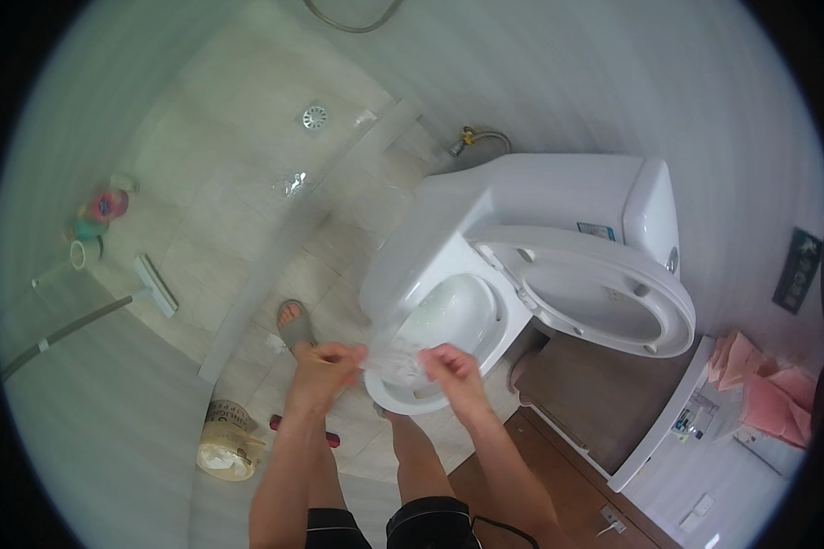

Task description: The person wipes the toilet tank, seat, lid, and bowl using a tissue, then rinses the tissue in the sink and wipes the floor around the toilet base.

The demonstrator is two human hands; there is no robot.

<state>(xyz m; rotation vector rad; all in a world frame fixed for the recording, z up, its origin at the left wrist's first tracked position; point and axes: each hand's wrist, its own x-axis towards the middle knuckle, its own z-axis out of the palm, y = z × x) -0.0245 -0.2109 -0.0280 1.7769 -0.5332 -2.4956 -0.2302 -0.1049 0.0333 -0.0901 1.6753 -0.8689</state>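
Note:
My left hand [326, 370] and my right hand [455, 377] are raised in front of me, fingers pinched. Stretched between them is a thin, crumpled translucent sheet [397, 362], blurred; it looks like plastic film. Beneath and just beyond it stands a white toilet [446, 226], its bowl [453, 309] uncovered. The toilet's seat and lid [590, 295] are raised and lean back against the tank side at the right.
A bin with a yellowish liner [230, 456] stands at lower left, near a red object [333, 439]. Farther left are a floor squeegee [154, 285] and several bottles [106, 206]. A floor drain [314, 117] lies beyond. Pink sheets [776, 405] rest on a shelf at right.

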